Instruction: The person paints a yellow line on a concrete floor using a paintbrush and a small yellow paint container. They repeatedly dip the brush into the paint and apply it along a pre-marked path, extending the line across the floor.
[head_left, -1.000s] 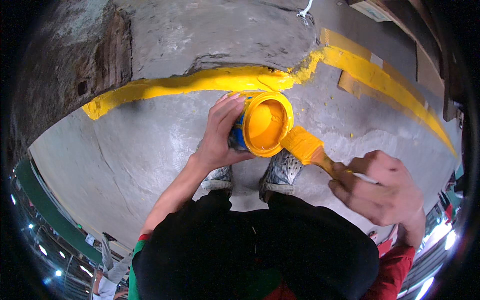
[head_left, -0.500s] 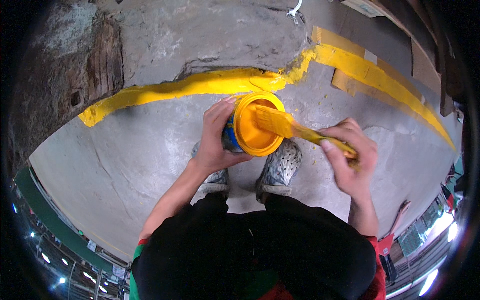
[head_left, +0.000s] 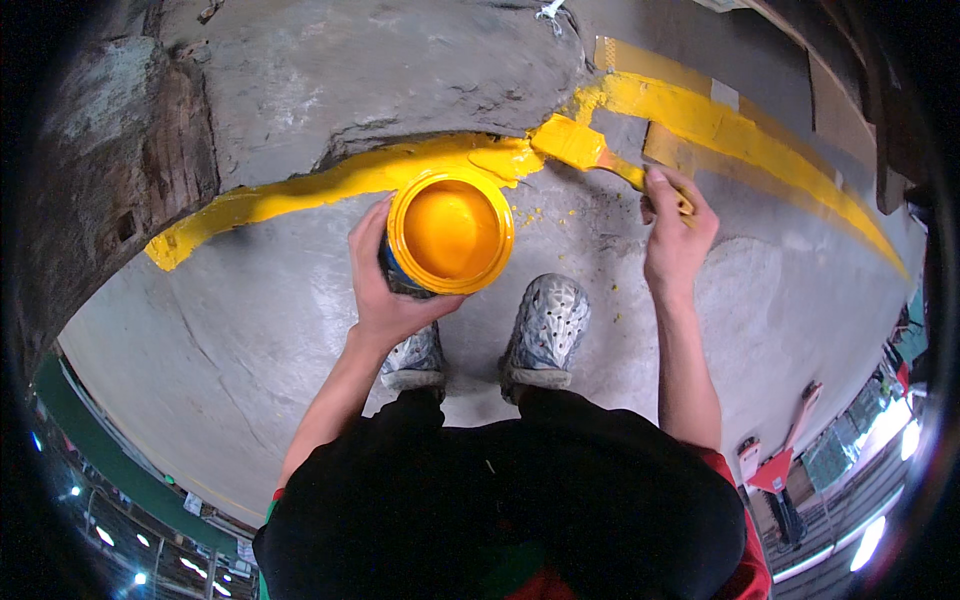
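Flat yellow-coated paintbrush (head_left: 570, 143), pinched by the right hand (head_left: 682, 228), seemingly touches the yellow painted stripe (head_left: 300, 192); round yellow-rimmed can (head_left: 450, 235), clasped in the left hand (head_left: 388, 298), partly hides it; perforated grey clogs (head_left: 548, 325) on grey concrete floor (head_left: 625, 375); white lamps (head_left: 105, 536) beyond.

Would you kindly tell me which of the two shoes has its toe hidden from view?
The left shoe: the left hand and the paint can it holds hide its toe, whereas the right shoe shows its rounded, holed front in full.
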